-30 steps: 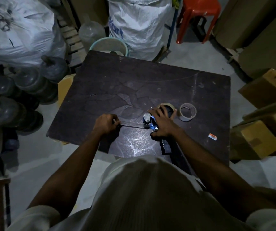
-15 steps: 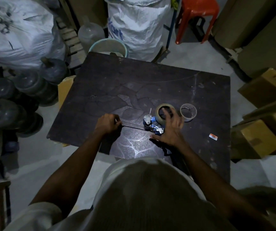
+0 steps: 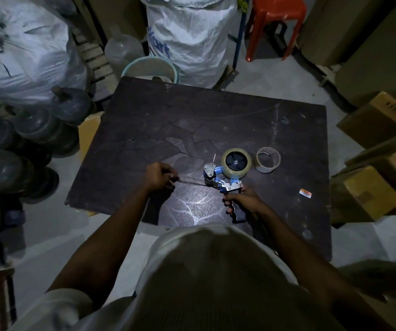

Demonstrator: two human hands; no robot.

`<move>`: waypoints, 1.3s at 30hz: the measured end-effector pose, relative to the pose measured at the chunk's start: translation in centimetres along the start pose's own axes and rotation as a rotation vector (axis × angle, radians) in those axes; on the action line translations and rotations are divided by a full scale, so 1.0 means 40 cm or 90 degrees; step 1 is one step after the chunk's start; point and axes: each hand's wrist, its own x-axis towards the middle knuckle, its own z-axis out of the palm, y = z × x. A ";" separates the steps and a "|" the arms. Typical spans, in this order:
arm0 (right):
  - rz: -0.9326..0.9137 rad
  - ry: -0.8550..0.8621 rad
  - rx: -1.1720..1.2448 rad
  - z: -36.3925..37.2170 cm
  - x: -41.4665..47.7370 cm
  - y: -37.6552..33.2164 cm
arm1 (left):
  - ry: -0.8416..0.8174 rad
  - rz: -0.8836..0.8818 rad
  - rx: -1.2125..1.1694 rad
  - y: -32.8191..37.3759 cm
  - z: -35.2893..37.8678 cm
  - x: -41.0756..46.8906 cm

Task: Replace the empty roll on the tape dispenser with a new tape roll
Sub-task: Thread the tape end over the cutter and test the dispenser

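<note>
A blue and metal tape dispenser (image 3: pixel 224 181) lies on the dark table (image 3: pixel 216 120). A new clear tape roll (image 3: pixel 236 162) sits on its black hub. The empty cardboard core (image 3: pixel 268 159) stands on the table just right of the roll. My right hand (image 3: pixel 242 201) is closed around the dispenser's black handle. My left hand (image 3: pixel 159 175) pinches the free end of a tape strip (image 3: pixel 191 183) that stretches from the dispenser's front to the left, low over the table.
A small orange label (image 3: pixel 305 193) lies on the table to the right. Cardboard boxes (image 3: pixel 371 194) crowd the right edge. Large water bottles (image 3: pixel 36 139), white sacks (image 3: pixel 189 32), a bucket (image 3: pixel 150 68) and a red stool (image 3: pixel 275 17) surround the table.
My right hand left the tape roll and slid back down to grip the dispenser handle. The roll's black hub now shows. My left hand kept its hold on the tape end.
</note>
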 end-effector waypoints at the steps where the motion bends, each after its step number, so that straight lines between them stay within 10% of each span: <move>1: -0.004 -0.010 0.007 0.001 -0.009 -0.007 | -0.023 -0.044 -0.079 0.000 0.007 0.004; 5: 0.004 -0.045 0.051 -0.009 -0.033 -0.026 | -0.082 -0.172 -0.249 0.014 0.006 0.014; 12: -0.052 -0.042 -0.061 -0.038 -0.069 -0.053 | -0.110 -0.095 -0.025 0.010 -0.002 0.022; 25: -0.171 0.114 -0.173 -0.097 -0.126 -0.080 | -0.251 -0.198 -0.432 0.069 0.004 0.022; 32: -0.266 0.285 -0.259 -0.057 -0.265 0.008 | -0.109 -0.105 -0.351 0.171 0.110 0.069; 39: -0.195 0.515 -0.180 0.064 -0.376 0.207 | -0.235 0.052 -0.057 0.172 0.253 0.115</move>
